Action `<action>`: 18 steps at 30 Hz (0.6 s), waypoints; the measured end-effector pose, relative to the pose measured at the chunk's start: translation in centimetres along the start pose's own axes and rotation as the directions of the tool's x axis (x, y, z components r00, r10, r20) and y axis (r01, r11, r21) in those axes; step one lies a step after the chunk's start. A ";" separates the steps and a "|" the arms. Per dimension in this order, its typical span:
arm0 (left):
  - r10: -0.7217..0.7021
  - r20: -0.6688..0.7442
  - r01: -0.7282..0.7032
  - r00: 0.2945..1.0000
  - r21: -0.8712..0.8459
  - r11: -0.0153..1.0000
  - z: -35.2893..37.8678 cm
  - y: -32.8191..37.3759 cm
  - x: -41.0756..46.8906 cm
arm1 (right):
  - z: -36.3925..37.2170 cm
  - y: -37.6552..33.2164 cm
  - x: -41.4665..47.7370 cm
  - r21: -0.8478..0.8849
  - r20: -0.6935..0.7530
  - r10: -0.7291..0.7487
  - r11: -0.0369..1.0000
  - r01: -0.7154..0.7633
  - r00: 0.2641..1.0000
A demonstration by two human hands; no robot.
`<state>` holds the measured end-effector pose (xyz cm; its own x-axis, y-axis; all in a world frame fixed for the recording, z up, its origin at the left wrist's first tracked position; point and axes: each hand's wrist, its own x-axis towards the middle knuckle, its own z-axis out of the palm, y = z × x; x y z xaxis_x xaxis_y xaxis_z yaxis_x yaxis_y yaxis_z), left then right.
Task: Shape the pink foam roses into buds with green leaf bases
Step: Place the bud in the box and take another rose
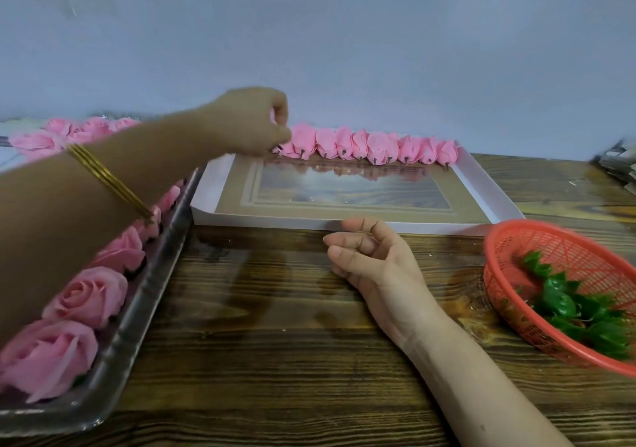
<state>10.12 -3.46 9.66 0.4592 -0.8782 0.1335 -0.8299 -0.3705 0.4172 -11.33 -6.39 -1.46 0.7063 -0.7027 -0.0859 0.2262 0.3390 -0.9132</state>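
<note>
A row of several shaped pink foam buds (375, 147) lies along the far edge of a white-framed box lid (488, 188). My left hand (251, 123) reaches over to the row's left end, fingers curled and pinching a pink bud there; a gold bangle sits on that wrist. My right hand (371, 254) rests on the wooden table in front of the lid, fingers loosely curled, holding nothing. Open pink foam roses (89, 295) fill a tray (144, 312) on the left. Green leaf bases (568, 305) lie in a red basket (516, 240) at the right.
The wooden table (268, 326) runs between tray and basket, with bare wood in front of me. A pale wall stands just behind the lid. Some grey clutter (619, 164) sits at the far right edge.
</note>
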 end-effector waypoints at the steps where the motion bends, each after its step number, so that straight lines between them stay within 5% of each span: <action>1: -0.023 -0.038 0.023 0.999 0.005 1.000 -0.6 -0.7 0.8 | 0.0 0.0 0.0 -0.005 -0.001 0.000 1.000 0.000 1.000; 6: -0.132 -0.126 0.130 0.983 -0.027 0.991 -2.9 -4.8 4.4 | -0.1 -0.2 -0.1 -0.022 0.013 0.008 1.000 -0.008 1.000; 18: -0.320 -0.035 0.320 0.947 0.009 0.947 -4.0 -11.2 9.5 | -0.3 0.0 0.1 -0.032 0.040 0.021 0.999 -0.020 0.999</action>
<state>24.98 -6.43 9.84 0.7111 -0.7026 0.0241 -0.6419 -0.6349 0.4301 -11.54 -6.66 -1.56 0.7374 -0.6695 -0.0894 0.1904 0.3330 -0.9235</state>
